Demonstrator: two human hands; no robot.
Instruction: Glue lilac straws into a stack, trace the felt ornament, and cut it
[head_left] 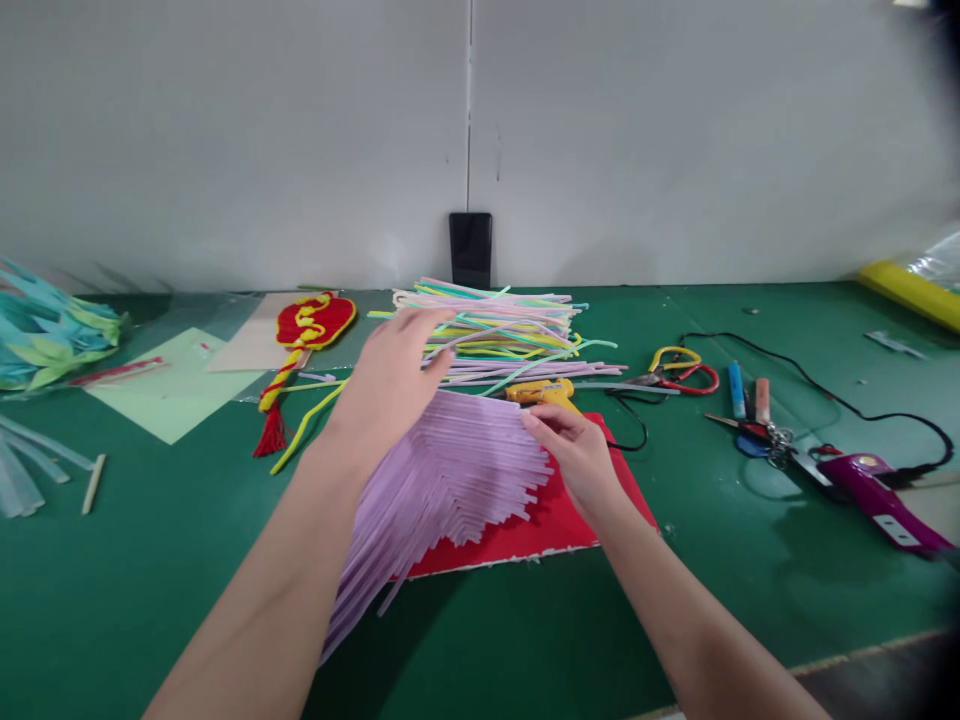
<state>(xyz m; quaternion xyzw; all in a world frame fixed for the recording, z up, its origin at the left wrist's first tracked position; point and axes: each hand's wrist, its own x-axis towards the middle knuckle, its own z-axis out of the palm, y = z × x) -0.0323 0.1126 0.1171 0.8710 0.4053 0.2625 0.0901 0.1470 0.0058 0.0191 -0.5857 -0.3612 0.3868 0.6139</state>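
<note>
A fan of lilac pipe cleaners [450, 470] lies glued in rows on a red sheet [555, 520] on the green table. My right hand [574, 450] rests on the fan's right edge, fingers pinched together on the top row. My left hand [390, 385] reaches over the fan to a loose pile of pastel pipe cleaners [502, 330] behind it, fingertips touching a lilac one. A yellow glue gun [544, 392] lies between the pile and the fan.
Red and yellow scissors [675, 372], markers [750, 398], keys and a purple glue gun [877, 490] with black cable lie right. A red and yellow tasselled ornament [307, 330], pale green paper [172, 385], teal leaves [45, 335] sit left. A black phone [470, 248] leans on the wall.
</note>
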